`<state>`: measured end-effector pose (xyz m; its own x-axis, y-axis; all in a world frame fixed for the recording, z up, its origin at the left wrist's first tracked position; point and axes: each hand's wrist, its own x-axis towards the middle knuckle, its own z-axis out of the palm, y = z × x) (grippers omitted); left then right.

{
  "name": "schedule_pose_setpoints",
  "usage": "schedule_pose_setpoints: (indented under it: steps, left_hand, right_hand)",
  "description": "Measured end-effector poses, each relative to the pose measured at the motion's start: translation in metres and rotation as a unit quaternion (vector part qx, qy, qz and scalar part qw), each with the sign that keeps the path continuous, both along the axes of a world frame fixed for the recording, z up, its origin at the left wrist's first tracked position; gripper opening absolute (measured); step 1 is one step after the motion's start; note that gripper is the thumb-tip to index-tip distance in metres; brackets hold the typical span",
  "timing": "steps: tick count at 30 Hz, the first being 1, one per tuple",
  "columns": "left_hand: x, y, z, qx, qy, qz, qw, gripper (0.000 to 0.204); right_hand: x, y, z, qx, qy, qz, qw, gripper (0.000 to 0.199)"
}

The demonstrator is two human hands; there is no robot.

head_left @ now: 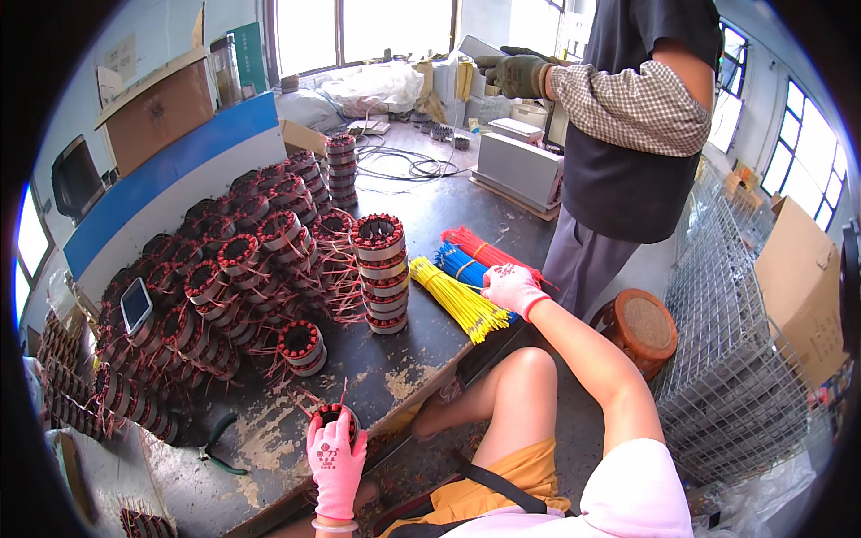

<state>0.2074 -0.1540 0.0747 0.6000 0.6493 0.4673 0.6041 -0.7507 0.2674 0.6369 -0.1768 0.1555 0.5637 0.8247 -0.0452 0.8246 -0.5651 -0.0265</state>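
Note:
My left hand [335,462], in a pink glove, grips a motor stator [334,414] at the table's near edge. Thin reddish lead wires stick up from this ring-shaped part. My right hand [514,290], also gloved in pink, reaches out to the tied wire bundles. Its fingers curl down onto the blue wires [459,263], and the fingertips are partly hidden. Red wires [489,252] lie just behind that hand, and yellow wires [459,300] lie to its left. A short stack of stators [303,348] stands beyond my left hand, with a taller stack [381,273] farther back.
A large heap of stators [215,287] fills the table's left side, with a phone [137,306] resting on it. Green-handled pliers [218,446] lie near the front left. Someone wearing dark gloves [520,77] stands across the table. A round wooden stool [639,330] and wire-mesh cages [731,359] are at right.

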Motion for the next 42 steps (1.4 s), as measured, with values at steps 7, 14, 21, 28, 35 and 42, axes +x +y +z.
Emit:
schedule_pose_setpoints:
  steps: [7, 14, 21, 28, 35, 42]
  left_hand:
    - [0.005, 0.0, -0.01, 0.004, -0.011, 0.023, 1.0, 0.042]
    - [-0.006, -0.001, -0.005, -0.014, -0.02, 0.006, 1.0, 0.044]
    - [-0.015, -0.004, 0.004, -0.045, -0.009, -0.027, 0.999, 0.043]
    - [0.023, -0.032, 0.076, 0.196, -0.048, -0.111, 0.973, 0.053]
    - [0.033, -0.033, 0.08, 0.143, -0.008, -0.231, 0.962, 0.04]
    - [0.03, -0.041, 0.062, 0.034, -0.116, -0.137, 0.983, 0.034]
  right_hand:
    - [-0.011, -0.024, -0.002, 0.026, 0.166, 0.017, 0.986, 0.027]
    - [-0.027, -0.067, -0.011, 0.172, 0.413, -0.072, 0.891, 0.028]
    - [-0.04, -0.112, -0.008, 0.255, 0.282, -0.077, 0.922, 0.021]
    - [-0.163, -0.148, 0.034, 0.238, 0.52, 0.136, 0.809, 0.019]
    - [-0.155, -0.142, 0.0, 0.374, 0.632, 0.062, 0.677, 0.027]
    - [-0.038, -0.069, -0.141, 0.67, 0.049, -0.044, 0.739, 0.048]
